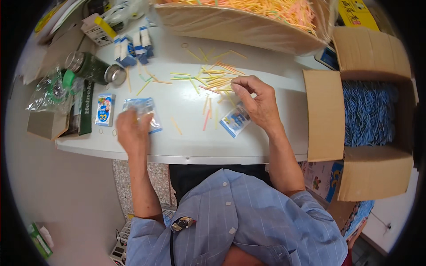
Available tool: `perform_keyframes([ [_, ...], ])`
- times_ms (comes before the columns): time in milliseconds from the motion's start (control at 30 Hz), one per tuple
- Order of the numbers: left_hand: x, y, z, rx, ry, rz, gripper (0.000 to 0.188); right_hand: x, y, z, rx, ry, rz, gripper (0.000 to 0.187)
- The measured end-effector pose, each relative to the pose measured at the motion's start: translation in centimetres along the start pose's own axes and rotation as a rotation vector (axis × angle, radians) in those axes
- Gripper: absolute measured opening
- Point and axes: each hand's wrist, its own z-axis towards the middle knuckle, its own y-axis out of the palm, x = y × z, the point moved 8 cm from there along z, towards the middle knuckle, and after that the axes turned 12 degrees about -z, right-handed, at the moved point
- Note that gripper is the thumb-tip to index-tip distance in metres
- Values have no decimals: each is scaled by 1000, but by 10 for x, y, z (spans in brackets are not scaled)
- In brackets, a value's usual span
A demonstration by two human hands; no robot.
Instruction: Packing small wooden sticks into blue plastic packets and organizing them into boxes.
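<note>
My left hand (132,131), a little blurred, is over a clear packet with blue edges (144,106) on the left of the table. Its fingertips lie against the packet, and their grip does not show clearly. On the right, my right hand (259,104) has thumb and forefinger brought together at the edge of a loose pile of thin yellow, orange and pink sticks (215,80). Whatever lies between those fingertips is too small to make out. A second blue-and-clear packet (234,120) is just under that hand, partly covered by it.
A large lined box of similar sticks (239,27) stands at the back. At right, an open carton (326,115) holds many blue packets. A small blue-and-white box (104,109), a dark green flask (91,67) and several upright small boxes (133,46) occupy the left side.
</note>
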Motion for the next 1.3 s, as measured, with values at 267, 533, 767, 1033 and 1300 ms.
perform_keyframes([
  [267, 155, 74, -24, -185, 204, -399, 34, 42, -42, -34, 113, 94, -141, 18],
  [533, 171, 139, -33, -603, 2, -291, 36, 53, -47, -57, 103, 153, -109, 17],
  [767, 168, 137, -31, -593, -26, -406, 22, 51, -42, -55, 78, 114, -125, 16],
  [1033, 176, 124, -28, -581, 204, -195, 18, 50, -37, -54, 81, 115, -126, 19],
  [1300, 175, 88, -11, -317, 213, -767, 19, 37, -24, -44, 86, 121, 230, 27],
])
